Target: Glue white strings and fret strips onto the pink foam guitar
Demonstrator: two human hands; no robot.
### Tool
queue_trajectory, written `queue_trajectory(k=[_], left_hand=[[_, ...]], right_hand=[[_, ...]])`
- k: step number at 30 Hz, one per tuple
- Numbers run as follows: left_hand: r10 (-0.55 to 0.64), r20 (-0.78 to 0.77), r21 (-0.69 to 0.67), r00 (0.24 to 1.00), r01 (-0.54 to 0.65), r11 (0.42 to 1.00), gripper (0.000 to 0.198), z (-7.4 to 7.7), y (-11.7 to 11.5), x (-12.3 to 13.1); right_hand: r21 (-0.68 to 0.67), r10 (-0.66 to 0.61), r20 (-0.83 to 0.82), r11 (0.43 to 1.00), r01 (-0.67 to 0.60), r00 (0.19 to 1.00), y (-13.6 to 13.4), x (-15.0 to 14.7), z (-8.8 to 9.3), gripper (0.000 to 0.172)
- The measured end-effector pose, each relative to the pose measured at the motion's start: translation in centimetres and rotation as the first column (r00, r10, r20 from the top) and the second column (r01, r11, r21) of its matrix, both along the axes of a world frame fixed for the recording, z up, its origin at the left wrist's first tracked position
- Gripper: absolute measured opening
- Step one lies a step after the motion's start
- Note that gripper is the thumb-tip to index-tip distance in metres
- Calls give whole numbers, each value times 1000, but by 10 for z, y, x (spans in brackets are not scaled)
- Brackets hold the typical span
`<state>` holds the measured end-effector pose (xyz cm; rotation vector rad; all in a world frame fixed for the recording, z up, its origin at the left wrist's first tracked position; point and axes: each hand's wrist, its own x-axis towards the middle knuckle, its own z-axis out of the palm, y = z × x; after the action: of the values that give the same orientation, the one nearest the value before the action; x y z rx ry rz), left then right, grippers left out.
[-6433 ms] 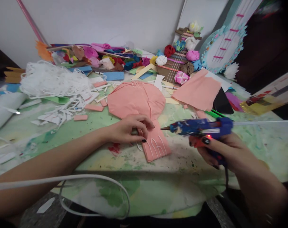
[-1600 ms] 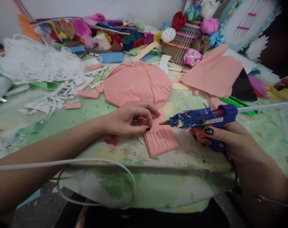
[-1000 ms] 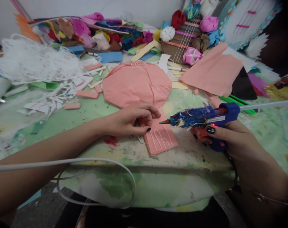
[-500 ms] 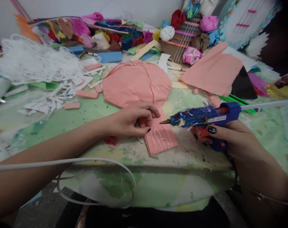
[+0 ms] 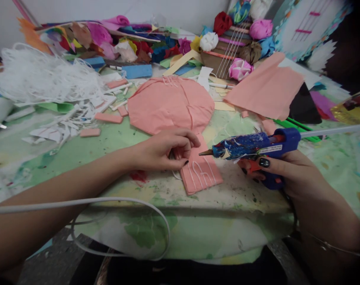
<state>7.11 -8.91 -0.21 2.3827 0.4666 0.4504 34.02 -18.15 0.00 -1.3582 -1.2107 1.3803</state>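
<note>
A flat piece covered in pink paper (image 5: 171, 103), with a rounded body and a narrow neck, lies in front of me. My left hand (image 5: 175, 148) rests over its neck, fingers curled and pressing down on it. White strings (image 5: 201, 174) stand in loops and lines on the neck's near end. In my right hand (image 5: 289, 168) is a blue glue gun (image 5: 254, 148), gripped with fingers at its orange trigger. Its metal nozzle points left, just above the neck and close to my left fingertips. A white glue stick (image 5: 334, 130) sticks out of its back.
A tangled heap of white string (image 5: 49, 77) and paper scraps (image 5: 55, 126) lie at left. Colourful crepe paper (image 5: 99, 35) and paper flowers (image 5: 209, 41) line the back. A pink sheet (image 5: 266, 89) lies at right. A white cable (image 5: 123, 200) loops across the table's front edge.
</note>
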Motion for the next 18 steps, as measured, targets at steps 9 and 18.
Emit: queue_trajectory(k=[9, 18], left_hand=[[9, -14, -24, 1000, -9, 1000, 14, 0, -1, -1], [61, -49, -103, 997, -66, 993, 13, 6, -4, 3]], right_hand=[[-95, -54, 113, 993, 65, 992, -2, 7, -4, 26], [-71, 38, 164, 997, -27, 986, 2, 11, -9, 31]])
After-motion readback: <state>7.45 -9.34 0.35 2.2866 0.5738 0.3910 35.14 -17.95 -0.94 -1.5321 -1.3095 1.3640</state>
